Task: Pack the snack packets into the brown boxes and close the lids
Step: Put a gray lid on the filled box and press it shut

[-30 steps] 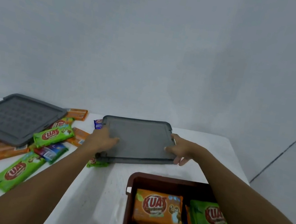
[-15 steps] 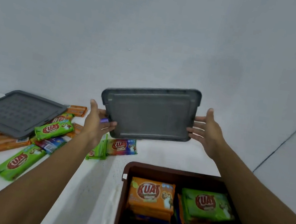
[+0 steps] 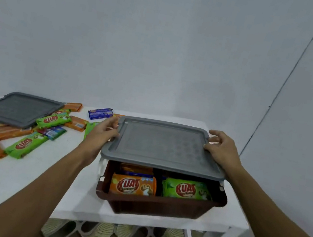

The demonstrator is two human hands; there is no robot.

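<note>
My brown box (image 3: 160, 205), grey lid (image 3: 164, 146) not shut
Lid's near edge raised, far edge perhaps seated; orange packet (image 3: 133, 185) and green packet (image 3: 187, 190) lie inside.

lid (image 3: 164, 147) between hands: grey, dotted | box (image 3: 160, 204) beneath: brown | packets (image 3: 133, 185) inside: orange, green | table (image 3: 19, 178): white

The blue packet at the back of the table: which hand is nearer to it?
Left. The left hand grips the gray lid at its left edge, just in front of the blue packet; the right hand holds the lid's right edge, across the lid from it.
</note>
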